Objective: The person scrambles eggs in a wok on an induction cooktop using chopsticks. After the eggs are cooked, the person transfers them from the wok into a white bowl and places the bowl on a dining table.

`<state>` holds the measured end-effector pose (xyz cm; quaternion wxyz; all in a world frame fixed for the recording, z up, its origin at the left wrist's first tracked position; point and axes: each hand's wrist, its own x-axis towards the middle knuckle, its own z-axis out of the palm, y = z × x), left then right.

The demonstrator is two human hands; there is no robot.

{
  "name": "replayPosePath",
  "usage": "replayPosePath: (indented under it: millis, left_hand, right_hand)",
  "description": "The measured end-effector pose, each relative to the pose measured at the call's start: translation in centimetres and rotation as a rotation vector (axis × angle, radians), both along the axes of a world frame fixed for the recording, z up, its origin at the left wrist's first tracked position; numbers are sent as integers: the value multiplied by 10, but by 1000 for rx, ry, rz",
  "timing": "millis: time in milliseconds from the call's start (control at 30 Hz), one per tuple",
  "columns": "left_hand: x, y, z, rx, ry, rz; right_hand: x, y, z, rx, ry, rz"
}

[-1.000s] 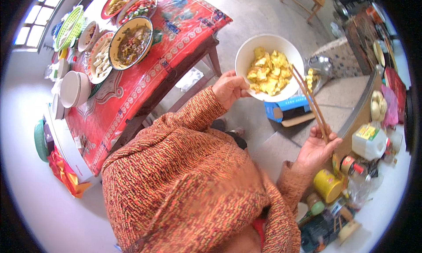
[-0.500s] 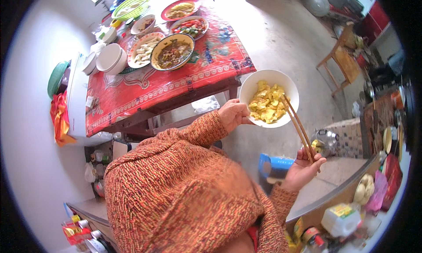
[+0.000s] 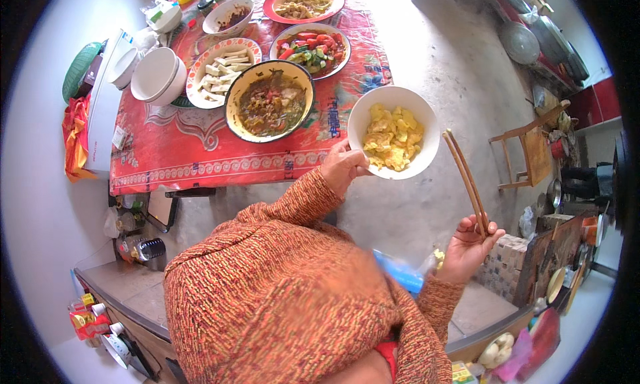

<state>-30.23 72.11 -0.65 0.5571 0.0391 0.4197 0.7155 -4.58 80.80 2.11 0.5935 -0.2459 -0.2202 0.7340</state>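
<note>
My left hand (image 3: 344,167) grips the rim of a white bowl (image 3: 427,111), thumb on the near left side. Inside lie yellow pieces that look like scrambled egg (image 3: 395,136). A pair of wooden chopsticks (image 3: 467,181) is pinched in my right hand (image 3: 469,248), to the right of the bowl; their tips point up and stay apart from the egg. Just beyond my left hand, on the table, stands a dark-rimmed bowl of brownish stew (image 3: 270,104). Behind it is a plate of red and green vegetables (image 3: 312,53).
A table with a red patterned cloth (image 3: 267,159) fills the upper left. It also bears a bowl of white strips (image 3: 224,75), stacked white bowls (image 3: 159,77) and a red-rimmed plate (image 3: 272,3). At right stands a wooden chair (image 3: 533,154); a tiled block (image 3: 503,267) is below it.
The chopsticks have come away from the egg and now stand off to the right of the bowl. The view has shifted nearer the table, with the bowl now by its edge.
</note>
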Motion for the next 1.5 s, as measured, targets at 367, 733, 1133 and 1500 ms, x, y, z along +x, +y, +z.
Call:
replayPosePath:
  millis: [367, 733, 1133, 1500]
  left_hand:
    - [-23, 77, -45, -22, 40, 222]
    - [-13, 107, -46, 29, 128, 543]
    - [-5, 111, -45, -61, 217, 641]
    - [12, 125, -45, -164, 140, 825]
  right_hand:
    - [-4, 118, -38, -42, 90, 200]
    - [8, 255, -52, -87, 177, 497]
    - [-70, 339, -63, -129, 277, 807]
    - [-195, 351, -36, 51, 6, 1001]
